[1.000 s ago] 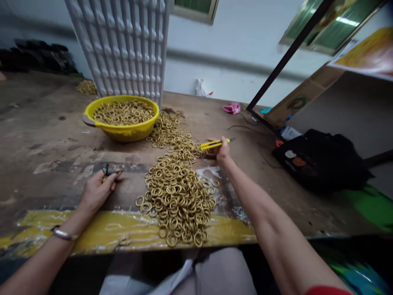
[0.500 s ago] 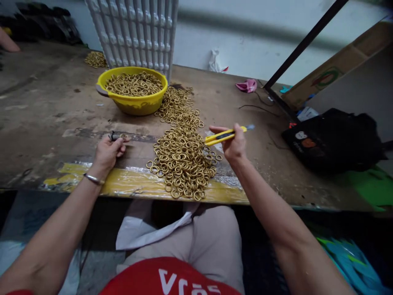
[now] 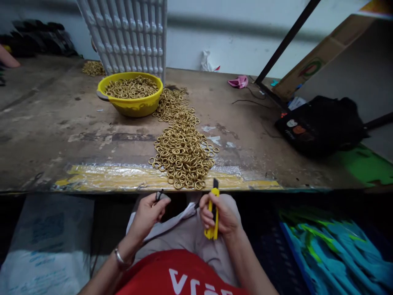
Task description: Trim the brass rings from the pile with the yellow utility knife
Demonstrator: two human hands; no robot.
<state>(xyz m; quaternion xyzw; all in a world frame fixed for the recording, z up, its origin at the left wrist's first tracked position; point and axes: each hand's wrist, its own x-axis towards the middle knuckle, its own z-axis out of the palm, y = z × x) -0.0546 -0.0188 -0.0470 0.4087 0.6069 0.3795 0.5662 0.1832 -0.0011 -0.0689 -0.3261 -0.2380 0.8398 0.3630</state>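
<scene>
My right hand (image 3: 221, 214) is closed round a yellow utility knife (image 3: 213, 216), held upright over my lap just below the table edge. My left hand (image 3: 147, 214) pinches a small dark item (image 3: 159, 195) beside it; a white sheet (image 3: 166, 225) lies across my lap between the hands. On the worn wooden table (image 3: 55, 135) a heap of brass rings (image 3: 181, 153) runs from the front edge back to a yellow basin (image 3: 130, 94) full of the same rings.
A white lattice panel (image 3: 129, 35) stands behind the basin. A black bag (image 3: 321, 125) lies at the right, near a cardboard box (image 3: 310, 65) and a dark slanted bar (image 3: 284, 43). Another small ring pile (image 3: 92, 68) sits far left. Someone else's hand (image 3: 7, 59) shows at the left edge.
Both hands have drawn back off the table to my lap. The right hand turned the knife from level to upright. The left hand brought the small dark item along.
</scene>
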